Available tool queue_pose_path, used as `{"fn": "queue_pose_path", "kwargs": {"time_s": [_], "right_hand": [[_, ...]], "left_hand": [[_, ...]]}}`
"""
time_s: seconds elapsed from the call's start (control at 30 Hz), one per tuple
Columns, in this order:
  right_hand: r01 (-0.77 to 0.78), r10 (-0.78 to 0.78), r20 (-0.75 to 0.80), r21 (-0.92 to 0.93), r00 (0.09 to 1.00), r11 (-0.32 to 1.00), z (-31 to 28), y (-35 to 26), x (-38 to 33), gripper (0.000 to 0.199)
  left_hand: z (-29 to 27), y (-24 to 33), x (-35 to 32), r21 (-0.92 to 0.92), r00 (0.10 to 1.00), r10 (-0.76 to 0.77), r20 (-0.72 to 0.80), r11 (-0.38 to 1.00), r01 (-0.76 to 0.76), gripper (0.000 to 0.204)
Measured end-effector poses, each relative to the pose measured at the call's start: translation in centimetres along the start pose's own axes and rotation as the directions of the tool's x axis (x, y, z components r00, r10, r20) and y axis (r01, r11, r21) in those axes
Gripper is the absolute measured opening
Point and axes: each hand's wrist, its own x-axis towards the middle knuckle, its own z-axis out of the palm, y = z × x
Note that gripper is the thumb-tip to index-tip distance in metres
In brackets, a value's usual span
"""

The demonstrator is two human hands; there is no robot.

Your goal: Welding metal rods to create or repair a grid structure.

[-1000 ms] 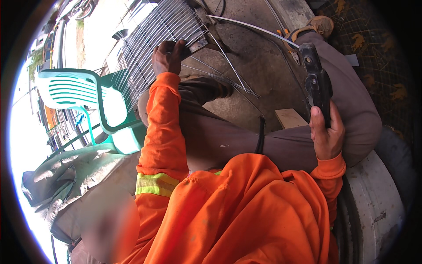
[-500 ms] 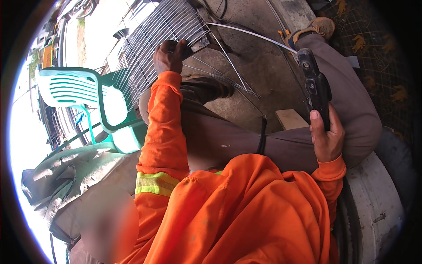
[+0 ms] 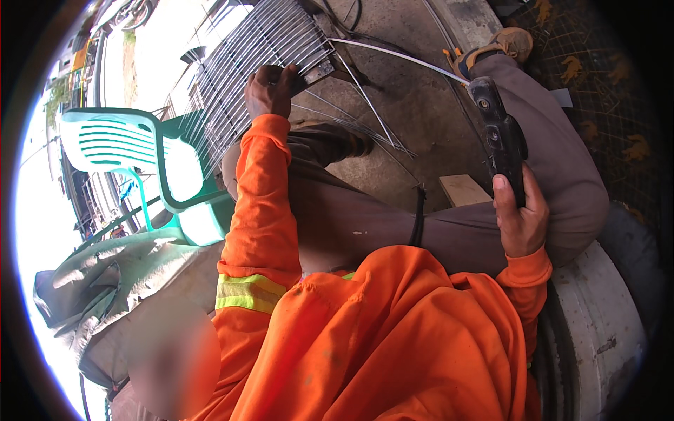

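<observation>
We saw the left arm stretched forward, its elbow nearly straight, with the left hand [image 3: 269,92] laid back-up at the near right corner of the metal grid [image 3: 263,38]. Its fingers bent over the edge, though we could not tell whether they gripped or merely pressed. The right arm was bent close to the body, and there the right hand [image 3: 521,217] closed on the lower end of a black holder [image 3: 497,126], thumb along the near face, the tool pointing up and slightly left. Loose rod ends jutted from the grid's left side beside the green chair [image 3: 161,165], while concrete floor [image 3: 421,112] spread between the grid and the right leg [image 3: 554,133], which lay just behind the holder. From the holder's top we followed a thin white rod [image 3: 400,54] leftward to the grid's right side, beyond the left hand; whether its tip touched, we could not tell.
</observation>
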Motion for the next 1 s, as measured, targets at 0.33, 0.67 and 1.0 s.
{"fn": "queue_pose_path", "kwargs": {"time_s": [0.33,0.67,1.0], "right_hand": [[0.002,-0.002,0.002,-0.01,1.0,1.0,0.0,0.0,0.0,0.042],[-0.024,0.024,0.001,0.021,1.0,0.999,-0.1,-0.1,0.0,0.042],[-0.009,0.009,-0.018,0.025,1.0,1.0,0.1,-0.1,0.0,0.042]], "left_hand": [[-0.3,0.3,0.0,-0.004,1.0,-0.012,0.022,1.0,0.012,0.045],[-1.5,1.1,1.8,0.115,0.982,-0.056,0.18,0.993,0.036,0.05],[-2.4,1.0,3.8,0.17,0.934,-0.104,0.343,0.984,0.048,0.062]]}}
